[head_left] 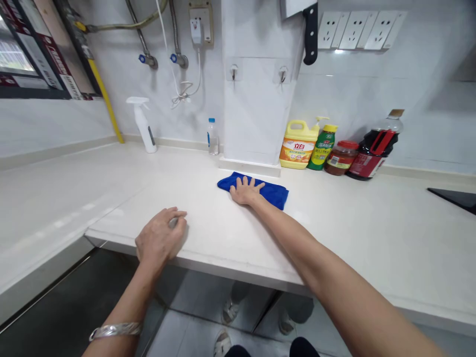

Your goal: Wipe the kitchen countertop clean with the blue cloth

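Note:
A blue cloth (273, 193) lies flat on the white countertop (353, 228) in front of a tiled column. My right hand (244, 190) rests on the cloth with its fingers spread, palm down. My left hand (160, 238) sits near the counter's front edge with its fingers curled under, resting on the surface; nothing shows in it. A silver bangle (116, 329) circles my left wrist.
Against the back wall stand a white spray bottle (143, 124), a small water bottle (212, 137), a yellow detergent jug (298, 145), a green bottle (322, 147), a red-lidded jar (341, 157) and a dark sauce bottle (375, 146). A knife (310, 32) hangs above. A black hob corner (455, 198) lies right.

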`<state>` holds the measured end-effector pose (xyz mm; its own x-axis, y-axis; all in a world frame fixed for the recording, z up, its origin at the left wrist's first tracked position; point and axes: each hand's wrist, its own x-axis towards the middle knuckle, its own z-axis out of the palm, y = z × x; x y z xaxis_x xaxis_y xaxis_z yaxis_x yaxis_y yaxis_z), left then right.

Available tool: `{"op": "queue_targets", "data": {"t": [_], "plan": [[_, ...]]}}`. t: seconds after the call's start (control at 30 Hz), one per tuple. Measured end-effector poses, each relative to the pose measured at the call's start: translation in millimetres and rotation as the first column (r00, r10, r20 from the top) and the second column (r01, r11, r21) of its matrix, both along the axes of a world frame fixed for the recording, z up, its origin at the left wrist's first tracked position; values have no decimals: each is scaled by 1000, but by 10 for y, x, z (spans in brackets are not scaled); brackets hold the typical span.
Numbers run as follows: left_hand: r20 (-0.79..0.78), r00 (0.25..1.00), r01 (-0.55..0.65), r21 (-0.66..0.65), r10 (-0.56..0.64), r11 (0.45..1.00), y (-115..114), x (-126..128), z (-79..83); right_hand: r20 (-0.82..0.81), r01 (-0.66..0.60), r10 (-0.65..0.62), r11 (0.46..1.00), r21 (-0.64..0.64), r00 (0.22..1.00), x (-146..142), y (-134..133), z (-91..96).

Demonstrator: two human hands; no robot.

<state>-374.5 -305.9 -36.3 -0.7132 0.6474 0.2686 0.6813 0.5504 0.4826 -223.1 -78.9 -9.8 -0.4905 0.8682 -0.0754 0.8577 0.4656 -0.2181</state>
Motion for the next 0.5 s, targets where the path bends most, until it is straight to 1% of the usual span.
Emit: {"op": "queue_targets", "data": {"t": [0.07,0.13,0.2,0.27,0.3,0.33,0.37,0.4,0.43,0.47,0.5], "plan": [[18,1000,5,-5,-4,1000,-16,49,58,-14,-69,69,998,2,997,-85,-181,-3],[24,1000,15,-34,-14,999,-39,118,139,-23,-156,156,988,1,988,-84,-411,-11],[17,999,32,-58,-31,998,-66,168,196,-45,-250,250,968,-1,967,-2,-630,-1],[15,998,64,-69,-63,996,-87,171,208,-80,-356,353,934,-31,932,154,-760,48],[18,997,79,-70,-78,994,-93,155,201,-110,-425,417,903,-61,902,260,-773,86],[21,995,97,-68,-96,993,-96,130,194,-165,-500,482,861,-90,860,386,-750,128],[13,993,116,-60,-116,991,-93,105,192,-253,-566,529,818,-100,810,533,-691,169],[-16,991,136,-44,-136,990,-83,86,198,-362,-605,544,793,-75,757,700,-605,200],[-60,986,153,-21,-154,988,-65,83,216,-473,-602,522,798,-22,709,885,-500,216],[-108,981,165,6,-163,986,-34,101,245,-574,-553,469,833,33,672,1086,-387,213],[-146,976,167,35,-161,985,12,144,284,-652,-468,395,881,70,647,1297,-275,191]]}}
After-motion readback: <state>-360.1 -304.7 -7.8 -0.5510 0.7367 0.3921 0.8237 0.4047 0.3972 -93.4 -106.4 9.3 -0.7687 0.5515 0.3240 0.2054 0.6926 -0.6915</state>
